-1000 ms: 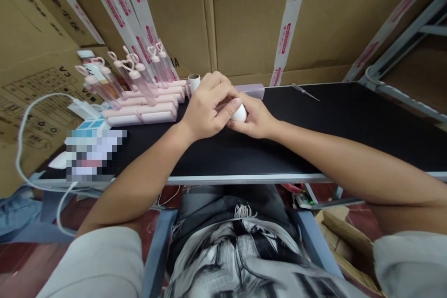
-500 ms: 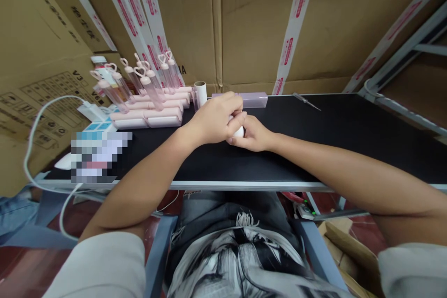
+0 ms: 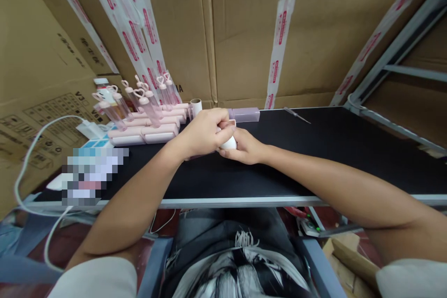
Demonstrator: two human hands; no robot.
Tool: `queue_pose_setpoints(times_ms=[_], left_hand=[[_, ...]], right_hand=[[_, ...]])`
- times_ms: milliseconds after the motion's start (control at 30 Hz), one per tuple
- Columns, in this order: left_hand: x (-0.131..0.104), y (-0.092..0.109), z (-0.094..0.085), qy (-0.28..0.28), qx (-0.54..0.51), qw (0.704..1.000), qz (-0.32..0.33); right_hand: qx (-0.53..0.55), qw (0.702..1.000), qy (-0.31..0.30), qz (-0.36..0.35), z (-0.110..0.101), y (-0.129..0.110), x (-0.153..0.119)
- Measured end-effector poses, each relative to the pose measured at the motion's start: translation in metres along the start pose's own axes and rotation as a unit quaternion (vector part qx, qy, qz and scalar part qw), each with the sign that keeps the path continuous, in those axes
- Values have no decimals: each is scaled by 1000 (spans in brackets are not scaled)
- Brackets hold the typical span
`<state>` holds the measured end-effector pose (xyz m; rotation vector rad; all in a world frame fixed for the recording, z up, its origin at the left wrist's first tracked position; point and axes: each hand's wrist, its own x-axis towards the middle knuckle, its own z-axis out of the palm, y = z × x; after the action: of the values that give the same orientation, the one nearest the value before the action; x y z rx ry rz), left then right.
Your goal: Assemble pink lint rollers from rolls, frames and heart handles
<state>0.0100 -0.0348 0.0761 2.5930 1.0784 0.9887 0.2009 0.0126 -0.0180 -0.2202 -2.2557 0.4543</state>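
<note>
Both hands meet over the middle of the black table. My left hand is closed, its fingers wrapped over the upper part of a white rounded object. From the right, my right hand grips the same object, thumb along its lower side. Part of the object is hidden by the fingers. Just behind the hands lies a translucent purple case, and a white tube with an open top stands beside it.
Pink cases and clear tubes with heart-shaped loops occupy the left back. A thin screwdriver-like tool lies at the back right. At left are a power strip, a white cable and a bottle. Cardboard rises behind.
The camera view has shifted, so the table sits lower in the picture. Both hands remain on the white object, and more of it shows between the fingers.
</note>
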Motion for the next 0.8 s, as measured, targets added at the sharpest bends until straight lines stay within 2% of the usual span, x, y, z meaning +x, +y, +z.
queue_pose_setpoints(times_ms=[267, 400, 500, 633, 800], left_hand=[[4, 7, -2, 7, 0, 996, -85], [6, 5, 0, 24, 8, 992, -124], [7, 4, 0, 13, -9, 989, -146], [7, 1, 0, -13, -26, 987, -155], [9, -4, -2, 1, -35, 989, -142]], right_hand=[[-7, 999, 35, 18, 6, 8, -1], [2, 997, 56, 61, 10, 12, -3], [16, 993, 69, 96, 16, 13, -6], [43, 987, 94, 125, 25, 11, -10], [42, 975, 157, 154, 25, 8, -8]])
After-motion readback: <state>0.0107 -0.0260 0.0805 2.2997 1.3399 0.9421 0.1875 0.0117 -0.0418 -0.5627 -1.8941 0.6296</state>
